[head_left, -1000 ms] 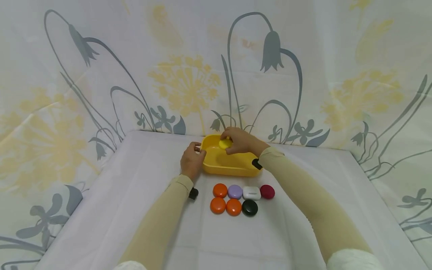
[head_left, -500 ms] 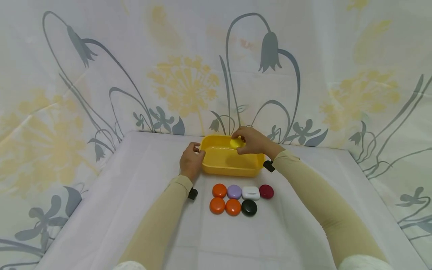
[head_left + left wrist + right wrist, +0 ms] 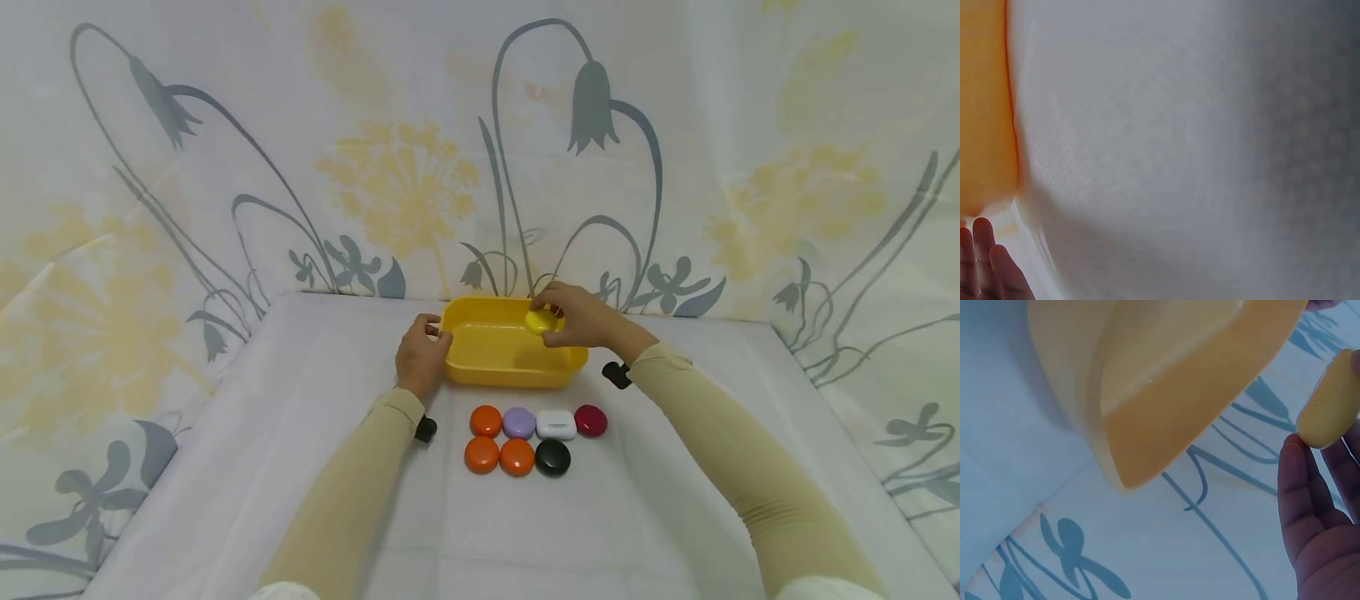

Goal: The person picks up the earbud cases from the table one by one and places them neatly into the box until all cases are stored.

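A yellow plastic tray (image 3: 495, 377) stands at the back of the table. Its inside, as far as the head view shows it, holds no loose thing. My left hand (image 3: 422, 354) rests at its left end, thumb by the wall; the left wrist view shows straight fingers (image 3: 984, 250) close to the tray's side (image 3: 985, 112). Over the tray's right part, my right hand (image 3: 581, 317) pinches a glossy yellow rounded disc (image 3: 540, 322) between thumb and fingertips. In the right wrist view the disc (image 3: 1325, 403) is held apart from the tray (image 3: 1166, 444).
In front of the tray lie orange discs (image 3: 486, 421), a lilac disc (image 3: 519, 422), a white rounded case (image 3: 556, 425), a dark red disc (image 3: 591, 421) and a black disc (image 3: 552, 457), in two rows. A flowered cloth (image 3: 405, 192) hangs behind the table.
My right hand has moved to the right across the tray, carrying the yellow disc. The left hand stays at the tray's left end. The view has shifted slightly.
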Available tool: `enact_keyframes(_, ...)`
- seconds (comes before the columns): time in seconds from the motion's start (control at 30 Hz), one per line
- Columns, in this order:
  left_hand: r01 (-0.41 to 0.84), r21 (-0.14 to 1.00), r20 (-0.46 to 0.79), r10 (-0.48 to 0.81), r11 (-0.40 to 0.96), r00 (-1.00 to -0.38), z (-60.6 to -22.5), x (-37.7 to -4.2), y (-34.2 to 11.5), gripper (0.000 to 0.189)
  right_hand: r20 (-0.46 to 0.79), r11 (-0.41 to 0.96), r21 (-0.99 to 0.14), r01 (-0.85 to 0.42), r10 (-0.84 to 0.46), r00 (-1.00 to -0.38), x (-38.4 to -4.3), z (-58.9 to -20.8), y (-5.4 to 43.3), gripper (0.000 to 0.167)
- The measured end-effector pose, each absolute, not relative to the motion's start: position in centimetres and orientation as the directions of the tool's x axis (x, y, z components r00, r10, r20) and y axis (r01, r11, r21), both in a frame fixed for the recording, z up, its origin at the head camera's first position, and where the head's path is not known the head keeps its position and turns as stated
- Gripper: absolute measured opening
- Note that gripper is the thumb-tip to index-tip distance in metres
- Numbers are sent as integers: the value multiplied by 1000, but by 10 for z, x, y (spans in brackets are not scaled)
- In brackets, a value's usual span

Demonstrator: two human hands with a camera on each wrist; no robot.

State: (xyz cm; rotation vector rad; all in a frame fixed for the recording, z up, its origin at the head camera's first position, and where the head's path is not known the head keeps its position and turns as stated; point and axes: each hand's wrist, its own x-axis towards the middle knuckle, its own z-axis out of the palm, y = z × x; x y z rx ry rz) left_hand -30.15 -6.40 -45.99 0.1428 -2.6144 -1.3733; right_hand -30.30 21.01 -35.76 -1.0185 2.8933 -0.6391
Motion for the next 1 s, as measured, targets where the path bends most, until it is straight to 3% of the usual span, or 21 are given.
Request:
enact_keyframes(0.37,-3,825,105,-160,564,-981,-456,-303,-60,35,107,733,-395,-554,-562,-820,-268,-351,224,44)
enact_keyframes(0.73,-13,829,91,-157,560,-983,-459,-302,-62,37,153,711,-354,-608,-597,-788,-231,-353,231,42)
enact_keyframes(1.0,-3,828,108,-165,561,-980,-460,-300,-63,36,134,723,-365,-587,-583,-802,-206,-361,239,43)
